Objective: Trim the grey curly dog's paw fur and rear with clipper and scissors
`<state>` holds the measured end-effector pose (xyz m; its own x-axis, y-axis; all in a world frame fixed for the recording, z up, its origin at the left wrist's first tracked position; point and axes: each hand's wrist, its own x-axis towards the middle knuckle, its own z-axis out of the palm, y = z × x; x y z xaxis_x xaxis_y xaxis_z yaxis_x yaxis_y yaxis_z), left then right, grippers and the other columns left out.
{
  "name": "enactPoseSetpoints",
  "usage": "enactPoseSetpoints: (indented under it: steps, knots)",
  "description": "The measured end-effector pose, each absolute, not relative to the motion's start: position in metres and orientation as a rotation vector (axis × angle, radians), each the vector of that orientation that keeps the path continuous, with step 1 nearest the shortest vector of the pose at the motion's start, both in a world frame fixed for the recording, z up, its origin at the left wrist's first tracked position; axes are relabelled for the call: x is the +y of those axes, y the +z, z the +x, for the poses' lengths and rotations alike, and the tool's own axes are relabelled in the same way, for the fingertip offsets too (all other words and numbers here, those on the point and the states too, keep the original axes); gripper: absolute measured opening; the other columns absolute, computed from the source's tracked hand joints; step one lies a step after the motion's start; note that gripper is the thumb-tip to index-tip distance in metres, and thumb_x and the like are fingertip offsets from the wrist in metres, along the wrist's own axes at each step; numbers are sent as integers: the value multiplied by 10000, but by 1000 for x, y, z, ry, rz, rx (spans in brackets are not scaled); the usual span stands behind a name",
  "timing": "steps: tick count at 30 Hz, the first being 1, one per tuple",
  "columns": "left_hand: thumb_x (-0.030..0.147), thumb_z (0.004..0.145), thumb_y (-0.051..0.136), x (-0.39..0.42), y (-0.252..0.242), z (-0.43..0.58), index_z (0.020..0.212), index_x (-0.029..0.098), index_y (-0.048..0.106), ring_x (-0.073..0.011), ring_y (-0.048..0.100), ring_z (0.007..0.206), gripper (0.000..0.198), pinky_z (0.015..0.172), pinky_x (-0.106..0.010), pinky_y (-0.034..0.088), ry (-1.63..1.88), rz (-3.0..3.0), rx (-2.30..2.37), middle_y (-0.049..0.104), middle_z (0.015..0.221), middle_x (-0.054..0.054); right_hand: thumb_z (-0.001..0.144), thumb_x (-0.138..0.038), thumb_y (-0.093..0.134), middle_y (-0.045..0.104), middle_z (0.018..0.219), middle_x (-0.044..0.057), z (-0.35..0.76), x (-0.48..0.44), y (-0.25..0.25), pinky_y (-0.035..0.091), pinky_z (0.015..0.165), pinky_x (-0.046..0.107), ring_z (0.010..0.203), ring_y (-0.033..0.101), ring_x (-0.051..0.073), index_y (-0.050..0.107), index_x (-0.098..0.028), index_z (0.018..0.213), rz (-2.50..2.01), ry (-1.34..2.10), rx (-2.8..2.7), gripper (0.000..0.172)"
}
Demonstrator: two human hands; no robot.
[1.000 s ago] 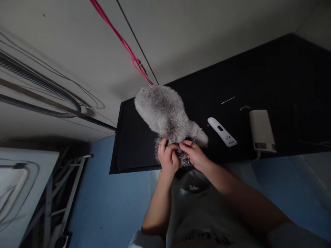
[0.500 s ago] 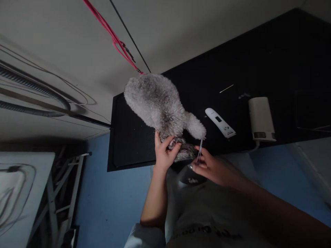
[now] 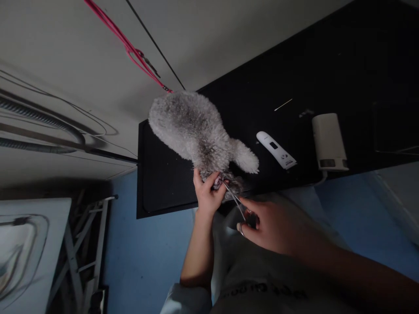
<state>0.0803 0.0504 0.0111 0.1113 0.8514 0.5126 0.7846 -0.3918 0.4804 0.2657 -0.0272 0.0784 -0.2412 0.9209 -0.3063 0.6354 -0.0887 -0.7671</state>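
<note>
A fluffy grey dog [image 3: 186, 126] is on the black table [image 3: 170, 192], its curly coat filling most of its outline. My left hand [image 3: 209, 192] grips the fur at the dog's near end, thumb and finger around a small pinkish patch [image 3: 217, 182] that looks like the inside of an ear. Long darker, wavy hair [image 3: 234, 185] hangs beside it. My right hand [image 3: 265, 222] holds a slim metal scissor-handled tool [image 3: 233, 195], a finger ring round the thumb; its tip reaches the pinkish patch. Whether it is scissors or a hemostat, I cannot tell.
A white clipper [image 3: 276, 150], a cotton swab [image 3: 283, 104] and a white box-shaped device with a cord [image 3: 329, 141] lie on the table to the right. A pink leash [image 3: 131, 48] runs up from the dog's far side. A ladder [image 3: 94, 235] stands at left.
My right hand has turned and brought the tool left, its tip now at the pinkish patch. The left hand keeps its grip. The whole view has shifted slightly.
</note>
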Motion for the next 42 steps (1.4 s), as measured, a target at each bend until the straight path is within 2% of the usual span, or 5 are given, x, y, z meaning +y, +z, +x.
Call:
enactPoseSetpoints:
  steps: [4, 12, 29, 37, 42]
  knots:
    - [383, 753, 720, 49, 9, 83, 997, 193, 719, -334, 396, 1362, 309, 1088, -467, 400, 1152, 2331, 1712, 332, 1482, -133, 729, -290, 640, 741, 788, 51, 264, -25, 79, 410, 630, 295, 684, 664, 219, 636, -210, 1193, -1677, 1266, -1890, 471]
    - [406, 753, 719, 46, 5, 84, 964, 191, 723, -310, 448, 1318, 301, 1068, -450, 424, 1160, 2312, 1776, 370, 1446, -137, 750, -209, 579, 648, 657, -11, 264, -28, 86, 333, 545, 233, 601, 571, 140, 584, -213, 748, -1527, 1535, -1681, 7]
    - [334, 727, 742, 44, -4, 88, 958, 196, 695, -307, 467, 1277, 273, 1019, -442, 447, 1272, 2422, 1747, 379, 1417, -132, 737, -250, 625, 651, 677, -17, 260, -36, 70, 386, 593, 236, 626, 601, 144, 620, -212, 1025, -1522, 1564, -1543, 290]
    - [371, 740, 733, 42, -6, 86, 935, 176, 695, -298, 492, 1234, 279, 1002, -434, 454, 1264, 2385, 1751, 404, 1361, -144, 763, -212, 591, 626, 666, -17, 258, -34, 74, 350, 551, 227, 608, 565, 128, 583, -199, 809, -1457, 1611, -1547, 48]
    - [389, 746, 725, 43, -5, 87, 911, 166, 689, -291, 495, 1235, 279, 1004, -435, 459, 1280, 2369, 1741, 429, 1320, -145, 763, -215, 617, 647, 682, -22, 260, -41, 74, 349, 554, 227, 618, 578, 128, 596, -205, 867, -1408, 1631, -1532, 107]
